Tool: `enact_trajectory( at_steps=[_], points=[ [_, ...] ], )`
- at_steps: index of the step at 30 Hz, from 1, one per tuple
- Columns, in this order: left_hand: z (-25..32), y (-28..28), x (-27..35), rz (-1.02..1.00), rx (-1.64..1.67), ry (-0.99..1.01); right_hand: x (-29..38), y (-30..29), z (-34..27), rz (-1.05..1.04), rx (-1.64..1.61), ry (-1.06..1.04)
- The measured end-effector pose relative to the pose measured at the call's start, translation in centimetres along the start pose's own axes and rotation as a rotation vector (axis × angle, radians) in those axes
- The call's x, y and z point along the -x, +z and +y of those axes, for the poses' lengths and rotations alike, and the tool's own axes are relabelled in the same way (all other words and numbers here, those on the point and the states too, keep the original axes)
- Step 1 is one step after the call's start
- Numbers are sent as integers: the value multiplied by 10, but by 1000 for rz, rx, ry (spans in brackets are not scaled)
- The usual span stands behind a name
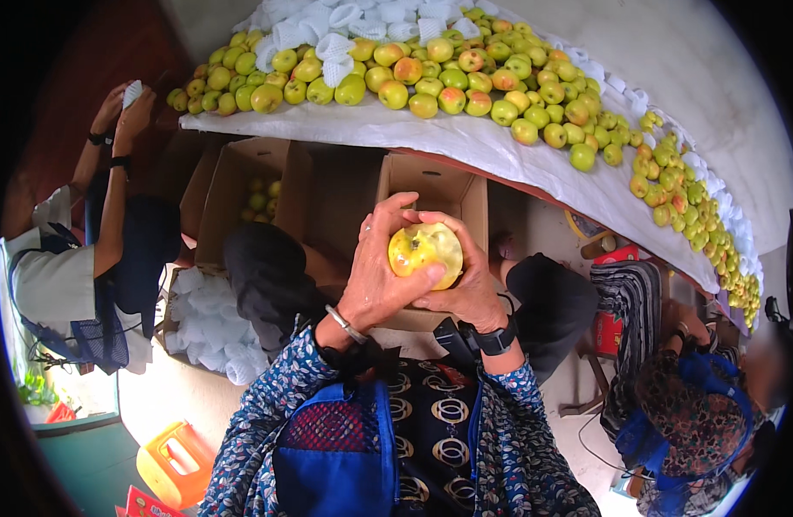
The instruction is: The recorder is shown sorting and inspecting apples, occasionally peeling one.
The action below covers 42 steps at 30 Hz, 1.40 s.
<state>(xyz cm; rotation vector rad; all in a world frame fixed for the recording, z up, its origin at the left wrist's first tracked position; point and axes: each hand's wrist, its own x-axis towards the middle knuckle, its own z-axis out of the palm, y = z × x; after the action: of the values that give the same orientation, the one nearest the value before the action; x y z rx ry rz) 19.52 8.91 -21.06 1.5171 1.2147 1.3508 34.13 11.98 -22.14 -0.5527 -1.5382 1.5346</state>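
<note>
Both hands meet around a yellow apple [406, 249] in front of my chest. Pale, wet-looking flesh shows on its upper right side, as if bitten or broken away. My left hand [377, 278] wraps the apple from the left, its thumb lying across the lower front; a metal bangle circles that wrist. From the right, my right hand [477, 284] grips the same apple with fingers over the top and thumb underneath, a black watch on its wrist. An open cardboard box [457, 200] stands below and beyond my hands, partly hidden by them.
A cloth-covered table [293, 126] curves ahead, heaped with apples [454, 81] and white foam nets [370, 29]. Another box [241, 187] holds apples; foam nets [215, 329] fill a box beside my leg. One co-worker's hands [134, 113] hold a foam net; another person [693, 400] sits right.
</note>
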Motion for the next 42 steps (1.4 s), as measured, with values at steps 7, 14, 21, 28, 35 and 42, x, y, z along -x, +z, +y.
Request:
enact_trajectory(
  at_steps=[7,14,21,28,35,42],
  points=[
    [-5,4,0,94,264,-102,2,8,18,76,-176,37],
    [-46,-73,-14,448,278,-159,-7,3,23,-20,-770,84],
    [24,-113,-16,-277,675,148,-12,0,30,-100,-1123,146],
    [2,-88,-42,146,40,-2,-16,6,26,-86,-1007,168],
    [-33,-57,-22,85,763,-501,-30,10,16,293,136,-99],
    [-38,-9,-7,-90,799,-229,-34,17,14,300,828,-86]
  ],
)
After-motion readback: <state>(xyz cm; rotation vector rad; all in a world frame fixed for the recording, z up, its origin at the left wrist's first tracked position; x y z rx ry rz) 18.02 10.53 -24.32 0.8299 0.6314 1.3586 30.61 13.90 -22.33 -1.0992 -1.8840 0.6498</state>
